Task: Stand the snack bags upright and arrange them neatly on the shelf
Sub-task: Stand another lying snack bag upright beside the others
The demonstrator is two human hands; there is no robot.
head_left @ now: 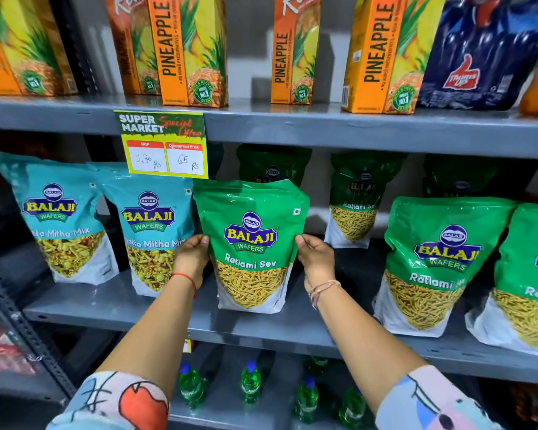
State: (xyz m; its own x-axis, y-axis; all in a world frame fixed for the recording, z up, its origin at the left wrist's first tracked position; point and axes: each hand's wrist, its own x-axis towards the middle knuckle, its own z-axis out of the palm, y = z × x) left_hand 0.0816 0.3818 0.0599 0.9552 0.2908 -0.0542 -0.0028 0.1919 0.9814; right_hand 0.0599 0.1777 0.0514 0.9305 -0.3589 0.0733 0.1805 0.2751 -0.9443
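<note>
A green Ratlami Sev bag [251,243] stands upright at the middle of the grey shelf [168,318]. My left hand [192,255] grips its left edge and my right hand [315,255] grips its right edge. Left of it stand two teal Khatta Mitha Mix bags [59,218] [151,231], upright and leaning slightly. To the right, two more green Ratlami Sev bags [432,262] [528,280] stand near the front edge. Further green bags [354,200] [272,164] stand behind, partly hidden in shadow.
Pineapple juice cartons [187,51] and a blue pack of Thums Up bottles [479,54] fill the shelf above. A yellow price tag [163,144] hangs from that shelf's edge. Green bottles [250,383] stand on the shelf below. A perforated metal upright [16,321] borders the left.
</note>
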